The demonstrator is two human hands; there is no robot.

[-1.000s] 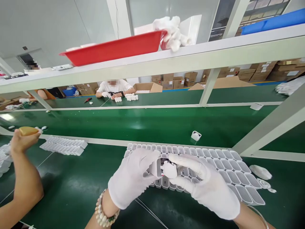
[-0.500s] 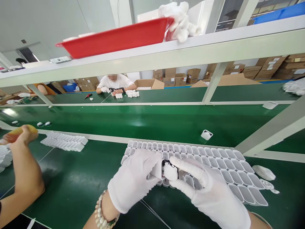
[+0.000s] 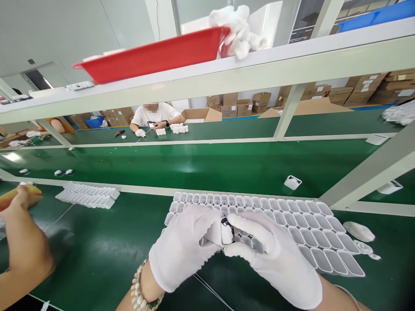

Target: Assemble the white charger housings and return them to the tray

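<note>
White-gloved left hand, grip closed around a white casing, right hand, grip pinching a black-and-white insert at the casing's right end, green desk below, rows of white cups far and right

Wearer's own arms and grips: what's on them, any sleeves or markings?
Left grip and right grip wear plain white gloves, no markings visible. Left: beaded bracelet, mostly cream, some green. Right: thin pale bangle. No sleeves show.
</note>
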